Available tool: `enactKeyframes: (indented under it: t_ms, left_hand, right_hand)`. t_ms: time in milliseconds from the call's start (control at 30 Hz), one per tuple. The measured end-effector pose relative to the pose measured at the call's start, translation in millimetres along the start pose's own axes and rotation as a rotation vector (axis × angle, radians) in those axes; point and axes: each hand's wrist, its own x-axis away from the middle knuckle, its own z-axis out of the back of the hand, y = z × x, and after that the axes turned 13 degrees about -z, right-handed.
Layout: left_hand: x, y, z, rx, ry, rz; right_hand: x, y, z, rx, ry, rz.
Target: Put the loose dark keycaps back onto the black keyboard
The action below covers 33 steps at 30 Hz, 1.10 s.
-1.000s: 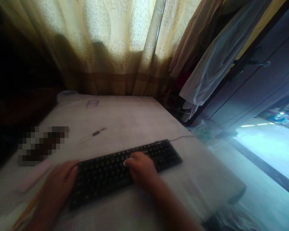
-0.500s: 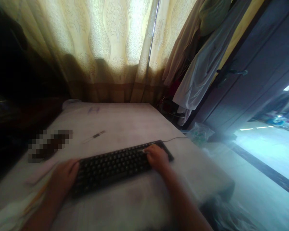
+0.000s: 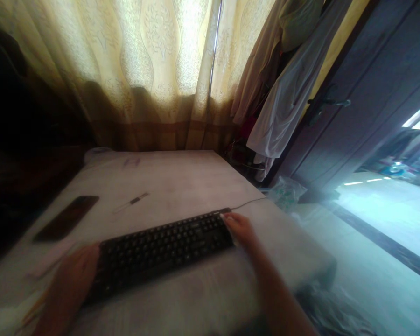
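A black computer keyboard (image 3: 164, 247) lies at a slant on the cloth-covered table (image 3: 171, 175). Its left end is in my left hand (image 3: 75, 270), which is closed around that edge, blurred. My right hand (image 3: 240, 228) is closed at the keyboard's upper right corner. A small white bit shows at its fingertips; whether this is a scrap of cloth or tissue I cannot make out. The keyboard's cable (image 3: 248, 203) runs off toward the table's right edge.
A dark phone (image 3: 66, 218) and a small thin tool with a dark middle (image 3: 135, 200) lie beyond the keyboard. A pinkish strip (image 3: 51, 259) is beside my left hand. Curtains (image 3: 157, 70) hang behind; hanging clothes (image 3: 283, 102), a plastic bag (image 3: 287, 190) and a door (image 3: 336, 102) are right.
My right hand has slid from over the right-hand keys to the keyboard's right end. My left hand keeps its hold on the left end. The view has shifted slightly.
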Motion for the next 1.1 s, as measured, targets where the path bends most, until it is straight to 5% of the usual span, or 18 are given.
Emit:
enactKeyframes:
  t_ms: [133,333,800,1100]
  left_hand:
    - [0,7,0,0.039,0.007,0.159]
    - [1,18,1,0.072,-0.090,0.237]
    - [7,10,-7,0.155,-0.086,0.339]
    - [11,4,-8,0.188,-0.122,0.350]
  right_hand:
    - [20,-15,-14,0.257,0.103,0.248]
    - [44,-57,-51,0.492,-0.170,0.530]
    - [40,-46,-33,0.618,-0.106,0.410]
    - [36,-49,-38,0.587,-0.164,0.477]
